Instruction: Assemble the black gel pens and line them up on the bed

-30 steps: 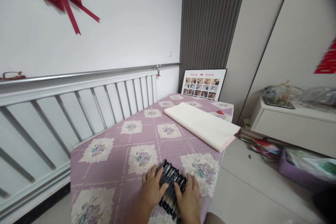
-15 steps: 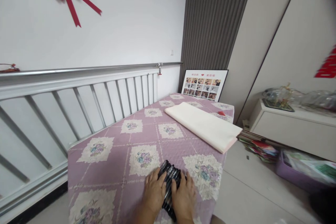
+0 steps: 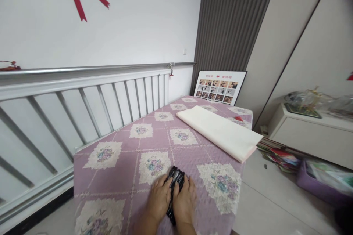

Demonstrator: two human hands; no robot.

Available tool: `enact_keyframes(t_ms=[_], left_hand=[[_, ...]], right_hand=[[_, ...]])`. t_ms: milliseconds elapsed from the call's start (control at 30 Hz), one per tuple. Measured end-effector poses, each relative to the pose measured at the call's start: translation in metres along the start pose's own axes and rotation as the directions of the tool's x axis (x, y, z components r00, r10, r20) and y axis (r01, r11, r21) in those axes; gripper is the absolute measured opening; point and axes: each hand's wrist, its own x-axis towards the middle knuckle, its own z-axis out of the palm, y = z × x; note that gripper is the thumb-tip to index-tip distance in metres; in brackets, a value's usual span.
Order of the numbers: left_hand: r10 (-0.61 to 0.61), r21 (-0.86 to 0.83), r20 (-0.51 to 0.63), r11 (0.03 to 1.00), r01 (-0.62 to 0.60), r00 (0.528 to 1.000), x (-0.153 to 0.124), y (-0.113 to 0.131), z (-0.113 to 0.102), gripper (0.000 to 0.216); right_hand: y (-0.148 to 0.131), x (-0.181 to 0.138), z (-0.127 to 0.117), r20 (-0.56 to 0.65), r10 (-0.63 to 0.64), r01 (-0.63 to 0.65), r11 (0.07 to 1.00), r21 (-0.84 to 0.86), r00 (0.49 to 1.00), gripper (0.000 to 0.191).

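Observation:
A bundle of several black pens [image 3: 174, 177] lies on the purple flowered tablecloth [image 3: 116, 187], close to the near edge. My left hand [image 3: 160, 196] presses against its left side, fingers curled over the outer pens. From the right, my right hand [image 3: 184, 198] presses in the same way, its thumb over the top of the pens. Between my two palms the pens sit side by side in a narrow row, their lower parts partly covered by my fingers.
Beyond the pens, folded cream paper [image 3: 220, 132] lies across the table, with a small red object [image 3: 238, 118] behind it. A white radiator [image 3: 110, 106] runs along the left. To the right stand a low white cabinet [image 3: 317, 136] and a purple bin [image 3: 317, 183].
My hands have come closer together, squeezing the pens from a wider spread into a tighter bundle. My right hand has moved left. The view has shifted slightly.

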Motion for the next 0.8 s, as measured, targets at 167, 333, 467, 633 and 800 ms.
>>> enact_keyframes(t_ms=[167, 333, 467, 633, 800], left_hand=[[0.022, -0.018, 0.011, 1.000, -0.022, 1.000, 0.004, -0.008, -0.006, 0.043], [0.044, -0.065, 0.083, 0.997, -0.038, 0.996, 0.001, -0.009, -0.016, 0.043], [-0.015, -0.029, 0.111, 0.999, 0.019, 0.994, -0.012, -0.007, -0.025, 0.048], [-0.175, 0.082, 0.067, 0.982, 0.169, 0.982, -0.052, 0.001, -0.027, 0.064], [-0.338, 0.271, 0.096, 0.914, 0.302, 0.936, -0.113, -0.002, -0.016, 0.067]], right_hand=[[-0.004, -0.001, 0.009, -0.032, 0.028, -0.026, 0.998, 0.062, 0.999, 0.055], [0.002, 0.003, 0.006, -0.057, 0.003, 0.010, 0.973, 0.232, 0.998, 0.059], [0.018, 0.004, -0.002, -0.024, 0.026, -0.014, 0.907, 0.421, 0.999, 0.061], [0.040, 0.003, -0.017, 0.063, 0.079, -0.100, 0.830, 0.548, 0.995, 0.061], [0.061, 0.001, -0.030, 0.068, 0.068, -0.095, 0.810, 0.579, 0.995, 0.065]])
